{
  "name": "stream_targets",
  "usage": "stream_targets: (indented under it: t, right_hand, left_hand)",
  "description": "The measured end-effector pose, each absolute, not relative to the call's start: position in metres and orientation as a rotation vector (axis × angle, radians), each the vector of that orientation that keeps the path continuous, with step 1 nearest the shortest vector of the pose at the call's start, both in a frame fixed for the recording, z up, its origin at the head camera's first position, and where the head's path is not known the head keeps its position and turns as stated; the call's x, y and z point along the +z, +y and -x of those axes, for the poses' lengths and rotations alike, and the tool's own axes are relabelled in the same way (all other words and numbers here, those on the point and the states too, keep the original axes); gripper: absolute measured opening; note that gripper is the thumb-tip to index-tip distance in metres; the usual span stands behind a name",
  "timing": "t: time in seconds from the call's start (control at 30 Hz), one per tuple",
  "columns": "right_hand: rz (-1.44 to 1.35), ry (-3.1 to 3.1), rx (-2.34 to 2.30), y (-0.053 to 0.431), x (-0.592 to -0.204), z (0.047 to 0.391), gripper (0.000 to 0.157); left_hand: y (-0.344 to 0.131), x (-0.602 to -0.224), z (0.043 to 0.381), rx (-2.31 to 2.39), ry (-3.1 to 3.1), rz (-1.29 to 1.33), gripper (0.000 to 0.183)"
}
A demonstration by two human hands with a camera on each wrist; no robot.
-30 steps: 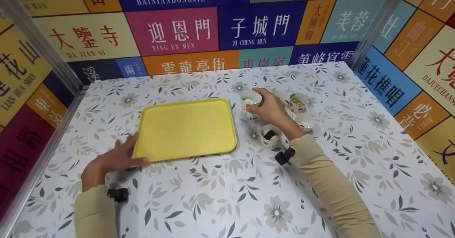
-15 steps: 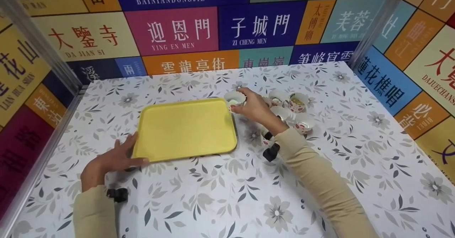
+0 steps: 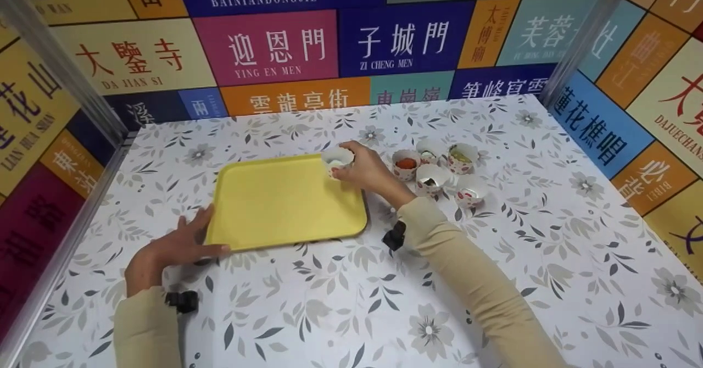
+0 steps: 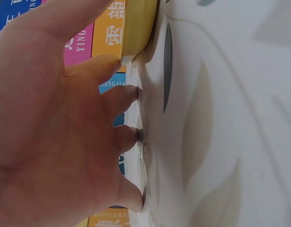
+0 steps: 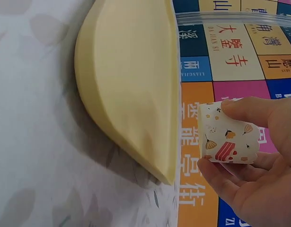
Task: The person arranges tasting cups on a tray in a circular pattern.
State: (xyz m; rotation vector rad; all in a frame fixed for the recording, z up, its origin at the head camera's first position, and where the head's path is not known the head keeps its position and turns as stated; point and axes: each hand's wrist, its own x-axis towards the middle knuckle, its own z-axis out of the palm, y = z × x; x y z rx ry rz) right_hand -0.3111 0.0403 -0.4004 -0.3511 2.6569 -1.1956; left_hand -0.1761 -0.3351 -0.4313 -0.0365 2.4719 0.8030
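Note:
My right hand (image 3: 365, 167) pinches a small paper baking cup (image 3: 336, 162) between thumb and fingers, over the far right corner of a yellow tray (image 3: 280, 203). Something pale lies inside the cup. In the right wrist view the cup (image 5: 230, 137) shows a printed cake-slice pattern and a scalloped rim, and it stands apart from the tray (image 5: 131, 90). At the tray's near left corner, my left hand (image 3: 178, 241) rests with fingers spread and thumb along the near edge. The left wrist view shows that hand's (image 4: 65, 123) fingertips down at the table surface.
Right of the tray several similar cups stand grouped: one with orange-red filling (image 3: 406, 165), one with a dark piece (image 3: 431, 181), one with green-yellow filling (image 3: 461, 158). A printed wall (image 3: 274, 49) closes the back of the flower-patterned table (image 3: 318, 313).
My right hand has carried the cup leftward from beside the other cups to over the tray. A nearer cup with a black-and-white piece is now out of sight by the right sleeve. The left hand stays.

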Motion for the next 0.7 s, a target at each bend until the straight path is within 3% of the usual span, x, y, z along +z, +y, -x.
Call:
stream_targets:
  t: [0.5,0.7]
  right_hand:
    - [0.397,2.59,-1.302,0.007,-0.414,0.324,0.063]
    - [0.417,2.546,-1.294,-0.004,-0.415,0.33,0.066]
  left_hand:
    - [-0.336,-0.431,0.175,0.844,2.47,0.042,0.122]
    - [-0.335,-0.432,0.175,0.834,2.461,0.063,0.123]
